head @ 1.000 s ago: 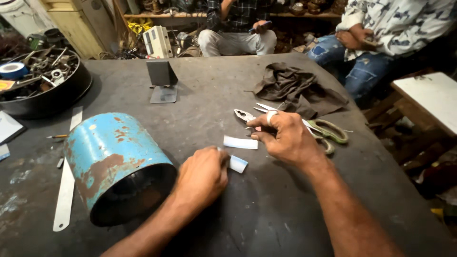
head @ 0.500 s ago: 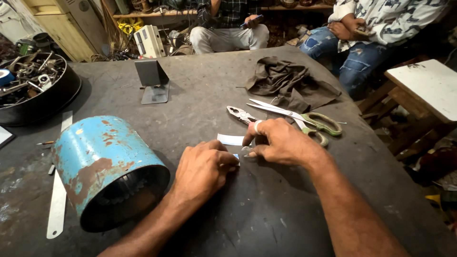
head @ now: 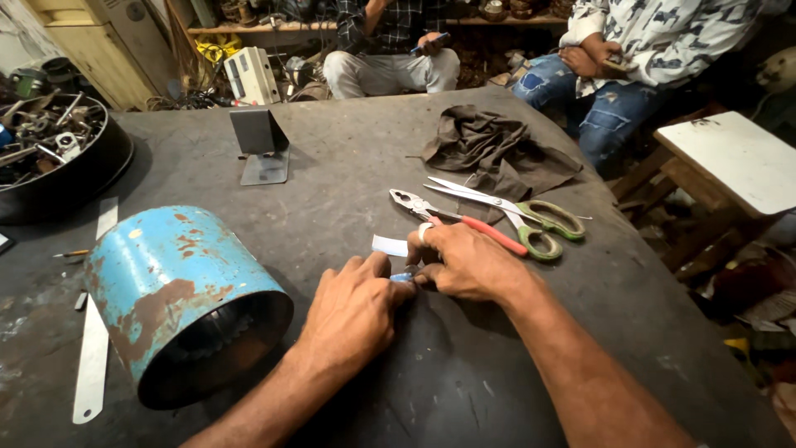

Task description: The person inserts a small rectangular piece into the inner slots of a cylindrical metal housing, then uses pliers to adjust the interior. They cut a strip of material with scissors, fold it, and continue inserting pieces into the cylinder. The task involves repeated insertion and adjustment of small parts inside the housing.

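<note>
Both hands meet at the centre of the frame. The left hand point(head: 352, 311) lies knuckles up, its fingertips pinching a small pale-blue piece point(head: 401, 277) against the dark grey counter point(head: 348, 158). The right hand point(head: 464, 264) closes on the same piece from the other side, fingers curled and pressed together. The piece is largely covered; its shape and material cannot be made out.

Judgement: the work calls for the piece to be kept flat on the counter, with even pressure from both sides and fingertips close to its edges so that it does not slip.

Just above the hands lies a small white strip point(head: 390, 245). Beyond it, right of centre, rest red-handled slip-joint pliers point(head: 452, 217) and green-handled long-bladed scissors point(head: 518, 217), partly on a crumpled brown cloth point(head: 493, 149). At lower left a rusted blue metal cylinder point(head: 174, 282) lies on its side, with a flat steel ruler point(head: 93, 348) beside it. A bent grey metal bracket point(head: 261, 149) stands at upper centre. A round black tray of scrap parts point(head: 50, 158) is cut off at upper left. Two seated persons at the top edge are seen only in part.
</note>
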